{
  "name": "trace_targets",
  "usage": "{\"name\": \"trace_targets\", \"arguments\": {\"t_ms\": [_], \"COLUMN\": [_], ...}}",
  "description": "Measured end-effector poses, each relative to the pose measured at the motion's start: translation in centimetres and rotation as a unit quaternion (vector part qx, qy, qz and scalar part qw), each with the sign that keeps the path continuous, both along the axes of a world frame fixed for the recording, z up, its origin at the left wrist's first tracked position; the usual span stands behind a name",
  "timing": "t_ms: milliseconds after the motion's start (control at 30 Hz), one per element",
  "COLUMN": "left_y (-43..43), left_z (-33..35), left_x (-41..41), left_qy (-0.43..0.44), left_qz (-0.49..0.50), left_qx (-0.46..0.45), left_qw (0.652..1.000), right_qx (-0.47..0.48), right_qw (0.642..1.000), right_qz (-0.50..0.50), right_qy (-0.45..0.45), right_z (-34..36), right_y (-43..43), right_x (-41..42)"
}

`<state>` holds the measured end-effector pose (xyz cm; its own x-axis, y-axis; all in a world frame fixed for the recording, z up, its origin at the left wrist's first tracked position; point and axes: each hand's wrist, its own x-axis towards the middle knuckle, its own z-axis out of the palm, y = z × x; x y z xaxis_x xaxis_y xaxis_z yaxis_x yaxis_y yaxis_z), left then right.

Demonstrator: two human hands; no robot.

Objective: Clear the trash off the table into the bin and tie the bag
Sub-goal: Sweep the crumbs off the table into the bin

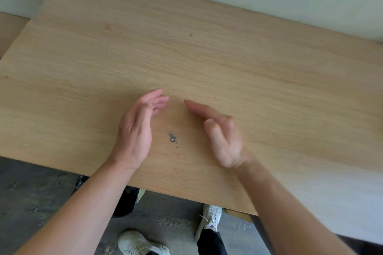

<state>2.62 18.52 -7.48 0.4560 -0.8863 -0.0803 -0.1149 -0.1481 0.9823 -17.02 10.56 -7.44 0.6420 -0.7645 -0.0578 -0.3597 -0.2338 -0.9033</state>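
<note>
Table (207, 58): light wood top, being viewed from above; near edge is running past both wrists.
Trash: small silvery foil scrap (173, 138) is lying on the table, near-centre, w/ a few tiny crumbs (176, 148) just beside it on the near side.
Left hand (136, 128): is being held on edge over the table, left of the scrap, palm turned right toward it; fingers (159, 99) are being kept loosely extended, slightly curled, nothing being gripped.
Right hand (222, 136): is being held on edge, right of the scrap, palm turned left; fingers (196, 107) are stretched out toward far-left, blurred; nothing being gripped.
Scrap vs hands: is being flanked, lying between the two palms, apart from both, closer to the near ends of the hands than to the fingertips. Fingertips are being angled toward each other on the far side of it, gap left between them.
Contact w/ table: cannot be told for either hand.
Floor: grey; white shoes (143, 243) are being seen below the table edge.
Bin/bag: dark object (126, 201) under the near edge, partly hidden by the left forearm; cannot be identified.
</note>
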Motion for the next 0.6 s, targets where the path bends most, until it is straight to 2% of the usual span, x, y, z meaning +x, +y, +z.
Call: {"name": "trace_targets", "arguments": {"t_ms": [233, 333, 467, 533, 600], "left_y": [-0.4, -0.5, -0.7, -0.9, -1.2], "left_z": [0.3, 0.3, 0.1, -0.1, -0.3], "left_x": [-0.1, 0.0, 0.0, 0.0, 0.0], "left_qy": [0.042, 0.039, 0.034, 0.028, 0.037], "left_qz": [0.026, 0.014, 0.006, 0.005, 0.014], "left_qx": [0.003, 0.01, 0.009, 0.009, 0.004], "left_qw": [0.999, 0.999, 0.999, 1.0, 0.999], "right_qx": [0.093, 0.073, 0.011, 0.0, -0.016], "right_qw": [0.993, 0.993, 0.991, 0.992, 0.996], "right_qz": [-0.007, -0.043, -0.135, -0.116, -0.075], "right_qy": [-0.07, -0.08, -0.005, 0.045, 0.049], "right_z": [1.3, 2.1, 1.9, 1.3, 0.9], "right_y": [2.5, 0.1, -6.1, -6.2, -4.1], "right_x": [4.1, 2.5, 0.0, 0.6, 2.2]}}
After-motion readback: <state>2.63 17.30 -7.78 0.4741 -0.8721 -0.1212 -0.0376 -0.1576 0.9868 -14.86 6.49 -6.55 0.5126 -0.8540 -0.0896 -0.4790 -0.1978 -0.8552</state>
